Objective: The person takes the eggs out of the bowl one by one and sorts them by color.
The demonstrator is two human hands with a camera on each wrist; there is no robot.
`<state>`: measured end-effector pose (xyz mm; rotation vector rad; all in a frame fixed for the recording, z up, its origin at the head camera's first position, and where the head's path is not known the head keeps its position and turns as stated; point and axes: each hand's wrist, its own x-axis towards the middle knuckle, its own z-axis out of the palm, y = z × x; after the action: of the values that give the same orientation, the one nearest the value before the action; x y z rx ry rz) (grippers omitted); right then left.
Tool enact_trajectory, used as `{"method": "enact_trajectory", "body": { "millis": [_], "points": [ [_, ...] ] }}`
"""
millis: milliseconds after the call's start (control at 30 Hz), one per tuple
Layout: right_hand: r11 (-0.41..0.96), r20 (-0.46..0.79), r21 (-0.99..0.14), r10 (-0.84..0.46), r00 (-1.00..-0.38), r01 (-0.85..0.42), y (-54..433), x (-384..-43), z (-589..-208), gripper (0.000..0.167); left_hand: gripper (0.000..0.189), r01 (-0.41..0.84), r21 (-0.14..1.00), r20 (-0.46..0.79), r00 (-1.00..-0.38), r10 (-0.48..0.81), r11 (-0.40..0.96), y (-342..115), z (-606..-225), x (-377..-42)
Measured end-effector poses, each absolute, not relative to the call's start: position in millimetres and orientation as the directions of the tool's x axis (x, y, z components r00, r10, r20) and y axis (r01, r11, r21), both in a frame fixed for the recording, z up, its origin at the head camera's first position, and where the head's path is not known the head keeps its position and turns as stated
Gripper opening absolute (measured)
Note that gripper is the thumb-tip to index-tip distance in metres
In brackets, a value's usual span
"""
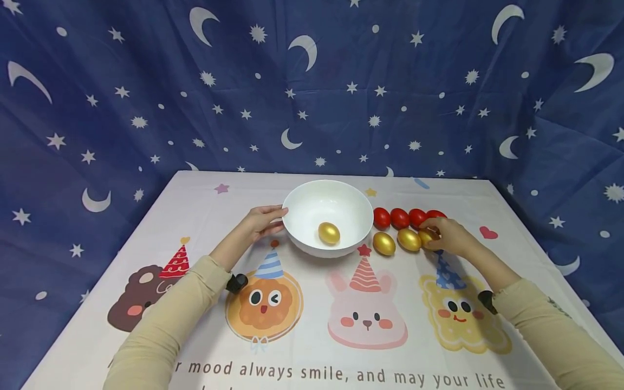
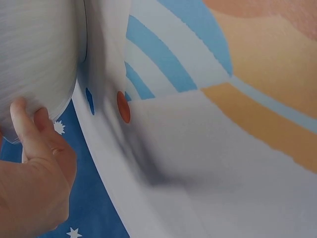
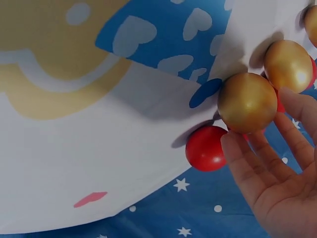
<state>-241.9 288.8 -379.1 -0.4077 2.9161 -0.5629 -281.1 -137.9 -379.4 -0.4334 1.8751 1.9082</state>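
My left hand holds the left side of a white bowl, thumb at the rim and fingers against the outer wall. In the left wrist view, fingertips press on the bowl's curved side. One golden egg lies inside the bowl, toward its near side. To the right of the bowl, my right hand has its fingers and thumb around the rightmost golden egg of the front row. Two more golden eggs stand beside it, one in the middle and one nearest the bowl.
Several red eggs form a row just behind the golden ones; the rightmost red egg is partly hidden by my right hand. A white tablecloth with cartoon prints covers the table. Behind hangs a blue curtain with moons and stars.
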Motion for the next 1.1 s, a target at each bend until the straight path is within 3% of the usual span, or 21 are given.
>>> {"method": "enact_trajectory", "body": {
  "millis": [433,800,1100],
  "points": [
    [0.89,-0.089,-0.37,-0.317,-0.944,-0.265,286,-245,-371,0.037,0.054,-0.511,0.859,-0.511,-0.856,0.083,0.022,-139,-377,-282],
    [0.873,0.006,-0.33,-0.378,-0.926,-0.358,276,-239,-364,0.032,0.053,-0.511,0.86,-0.51,-0.857,0.071,0.018,-139,-381,-283],
    [0.882,-0.032,-0.311,-0.383,-0.923,-0.355,258,-235,-349,0.035,0.053,-0.509,0.86,-0.51,-0.858,0.07,0.022,-138,-379,-282]
  ]
}}
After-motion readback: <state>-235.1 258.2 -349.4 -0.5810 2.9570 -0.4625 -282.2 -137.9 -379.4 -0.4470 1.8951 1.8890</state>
